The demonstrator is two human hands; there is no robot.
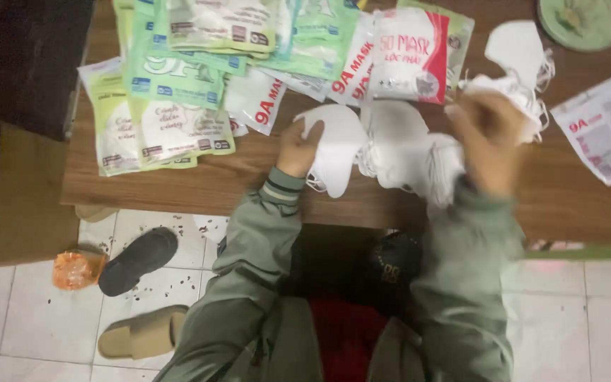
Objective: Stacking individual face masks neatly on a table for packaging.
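My left hand (pixel 297 146) rests on a white folded face mask (pixel 337 145) lying on the brown wooden table (pixel 199 185), fingers pinching its upper edge. My right hand (pixel 488 134) is blurred with motion and grips a bunch of white masks (pixel 514 92) by their top. Between the hands lies a loose heap of white masks (pixel 404 145) with ear loops. Both arms wear olive-green sleeves.
Green-and-white mask packets (pixel 171 85) are piled at the table's back left, red-and-white packets (pixel 408 56) in the middle, another packet (pixel 602 127) at the right. A green dish (pixel 585 21) sits at the back right. On the tiled floor lie sandals (pixel 139 258) and an orange wrapper (pixel 76 269).
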